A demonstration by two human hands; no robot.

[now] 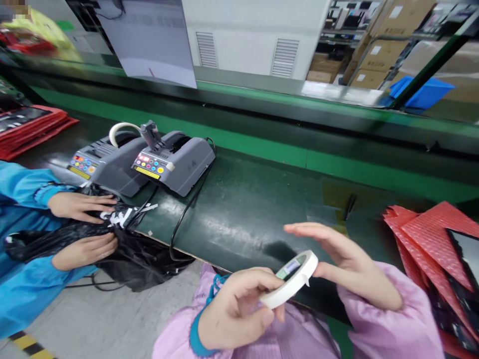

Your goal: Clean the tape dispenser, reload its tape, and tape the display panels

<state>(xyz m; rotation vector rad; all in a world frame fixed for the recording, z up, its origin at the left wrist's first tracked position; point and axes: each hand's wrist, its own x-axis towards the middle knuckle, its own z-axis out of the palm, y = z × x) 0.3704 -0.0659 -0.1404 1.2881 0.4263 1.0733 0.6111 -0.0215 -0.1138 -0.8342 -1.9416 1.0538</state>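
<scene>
My left hand (239, 306) grips the near-left side of a roll of white tape (286, 291) between thumb and fingers. The roll is tilted above the front edge of the green workbench (239, 209), and a short loose tape end sticks out below its rim. Over the roll's far right side is my right hand (348, 262), with fingers stretched out and thumb apart. Its thumb is at the rim; whether it touches I cannot tell.
Two grey tape dispensers (175, 159) with cables stand on the bench. At left a co-worker's hands (84, 229) handle a black plastic bag (138, 259) with white scraps. Red bubble-wrap pouches (437, 244) lie at right, near a dark pen-like object (350, 206).
</scene>
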